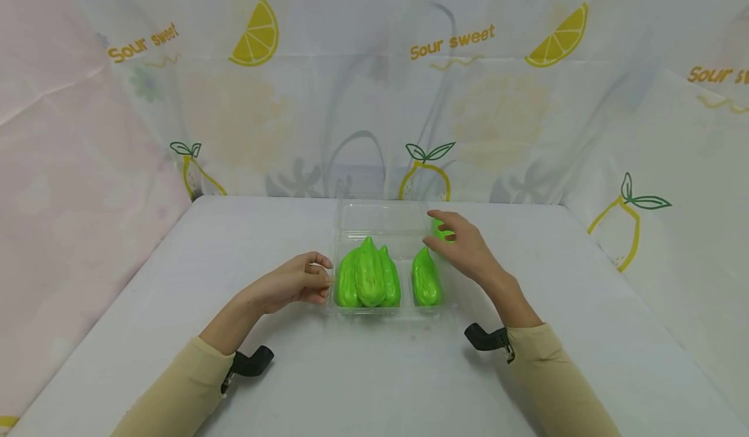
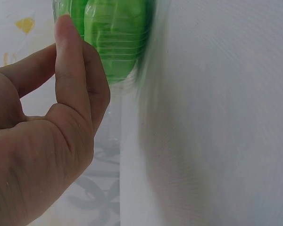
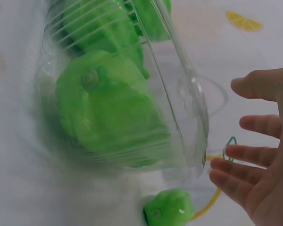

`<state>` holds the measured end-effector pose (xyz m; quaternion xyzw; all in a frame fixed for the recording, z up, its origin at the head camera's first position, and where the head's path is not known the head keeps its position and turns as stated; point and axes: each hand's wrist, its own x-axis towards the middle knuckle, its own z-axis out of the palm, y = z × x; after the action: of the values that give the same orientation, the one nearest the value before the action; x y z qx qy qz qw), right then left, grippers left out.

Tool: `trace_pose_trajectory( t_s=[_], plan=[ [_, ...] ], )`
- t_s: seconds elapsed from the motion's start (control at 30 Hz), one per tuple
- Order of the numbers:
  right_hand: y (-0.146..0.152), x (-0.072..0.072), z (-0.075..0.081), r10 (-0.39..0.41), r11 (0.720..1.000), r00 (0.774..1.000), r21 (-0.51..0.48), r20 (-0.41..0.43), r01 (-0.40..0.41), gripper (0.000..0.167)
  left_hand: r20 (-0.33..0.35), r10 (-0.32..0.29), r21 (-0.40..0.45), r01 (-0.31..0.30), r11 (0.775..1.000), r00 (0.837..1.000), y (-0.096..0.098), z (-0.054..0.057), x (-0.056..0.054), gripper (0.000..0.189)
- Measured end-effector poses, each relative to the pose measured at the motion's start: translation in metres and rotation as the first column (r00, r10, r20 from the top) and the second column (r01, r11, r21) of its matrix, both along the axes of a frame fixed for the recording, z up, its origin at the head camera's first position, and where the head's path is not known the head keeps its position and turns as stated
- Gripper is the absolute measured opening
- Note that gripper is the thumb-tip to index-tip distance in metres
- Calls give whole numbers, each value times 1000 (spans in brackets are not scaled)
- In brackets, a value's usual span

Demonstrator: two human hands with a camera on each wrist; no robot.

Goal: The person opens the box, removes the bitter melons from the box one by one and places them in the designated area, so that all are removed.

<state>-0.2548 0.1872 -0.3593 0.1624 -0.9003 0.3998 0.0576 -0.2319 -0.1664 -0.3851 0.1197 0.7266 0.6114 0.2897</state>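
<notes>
A clear plastic box [image 1: 406, 310] with its hinged lid [image 1: 383, 216] raised stands mid-table. In its left part lie three green ridged gourds [image 1: 370, 274], like bitter melons, one on top. Another gourd [image 1: 427, 278] lies in the right part. My left hand [image 1: 298, 281] pinches the box's left edge between thumb and curled fingers; the left wrist view shows the thumb [image 2: 68, 61] against the wall. Above the box's right back side hovers my right hand [image 1: 465, 245], fingers spread, holding nothing. Partly hidden behind it, a further gourd [image 1: 441, 229] sits outside the box [image 3: 172, 207].
The white tabletop [image 1: 263, 229] extends on both sides of the box. Behind it hangs a printed curtain [image 1: 351, 99] with lemon drawings, and a pinkish cloth [image 1: 58, 164] hangs at the left.
</notes>
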Motion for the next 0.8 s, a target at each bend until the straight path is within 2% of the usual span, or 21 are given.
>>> trace_pose_trajectory(
  t_s=[0.2,0.8],
  plan=[
    [-10,7,2,61,998,998,26,11,-61,58,-2,0,-1,0,1000,1000,0,1,1,45],
    [-38,27,8,190,981,979,14,77,-192,65,-4,2,1,-2,1000,1000,1,1,2,44]
  ],
)
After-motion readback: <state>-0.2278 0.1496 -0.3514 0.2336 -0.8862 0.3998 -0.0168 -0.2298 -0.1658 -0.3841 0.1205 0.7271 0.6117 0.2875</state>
